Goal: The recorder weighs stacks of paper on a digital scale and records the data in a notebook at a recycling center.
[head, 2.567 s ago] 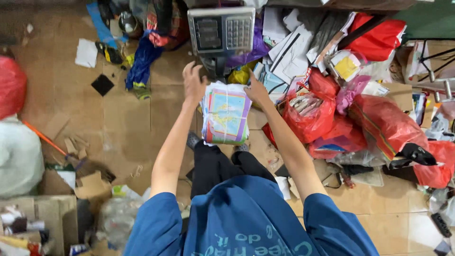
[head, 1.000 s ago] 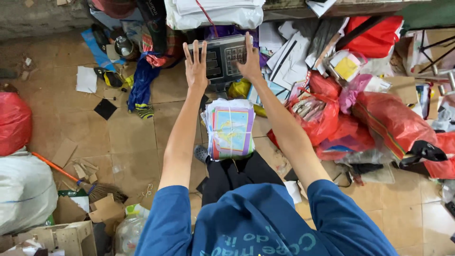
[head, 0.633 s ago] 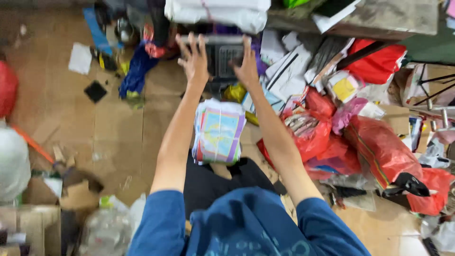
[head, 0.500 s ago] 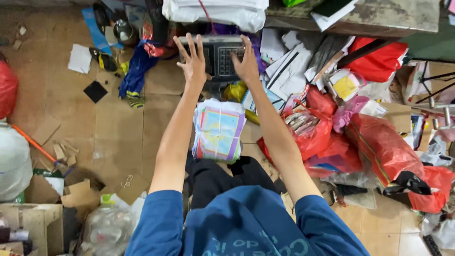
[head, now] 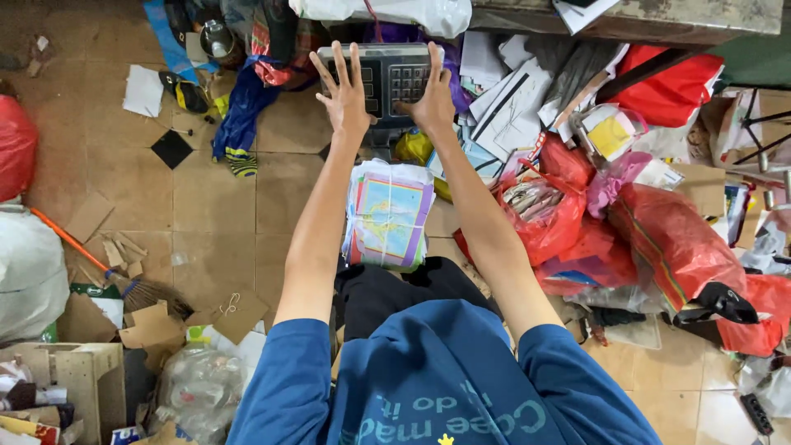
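Observation:
Both my arms reach forward over a tied bundle of colourful paper booklets (head: 388,214) lying in front of my knees. My left hand (head: 344,86) is spread flat, fingers apart, over the left side of a grey weighing scale head with a display and keypad (head: 387,80). My right hand (head: 431,97) is also spread, its fingers on or just above the keypad at the right side. Neither hand holds anything. The scale's lower part is hidden behind my hands and the bundle.
Red plastic bags (head: 651,239) stuffed with paper pile up at the right. Loose papers (head: 511,91) lie by the scale. Cardboard scraps (head: 148,321), a broom (head: 99,268), a white sack (head: 29,272) and a crate (head: 66,379) sit at the left on the tiled floor.
My hands left the paper bundle and moved forward up to the scale head, fingers now spread over it. The bundle stays where it was set down.

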